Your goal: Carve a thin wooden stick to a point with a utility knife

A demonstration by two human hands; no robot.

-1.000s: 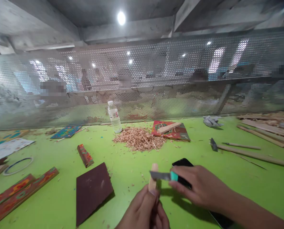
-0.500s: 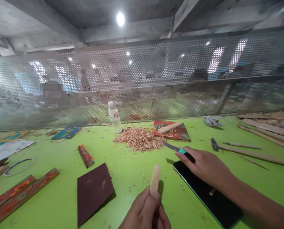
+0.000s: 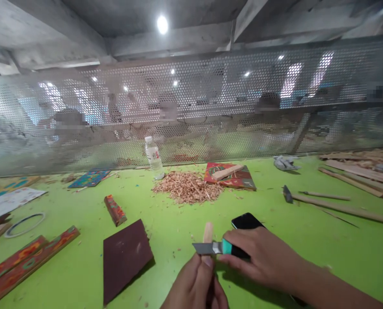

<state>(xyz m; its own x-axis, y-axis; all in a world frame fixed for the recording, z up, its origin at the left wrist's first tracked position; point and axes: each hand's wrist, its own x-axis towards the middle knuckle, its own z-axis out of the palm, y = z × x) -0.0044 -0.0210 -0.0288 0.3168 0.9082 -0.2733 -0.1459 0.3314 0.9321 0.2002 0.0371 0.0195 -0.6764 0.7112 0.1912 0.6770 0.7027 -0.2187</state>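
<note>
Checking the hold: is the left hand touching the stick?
Touching: the head view shows the left hand holding the stick, thumb over its near end.

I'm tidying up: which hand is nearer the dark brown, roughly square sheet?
Left. The left hand is just right of the sheet, apart from it; the right hand is farther right.

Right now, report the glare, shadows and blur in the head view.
Head view: a ceiling lamp glares white; a shadow darkens the table beneath the right hand; the knife looks fairly crisp, but what lies behind the mesh is hazy.
</note>
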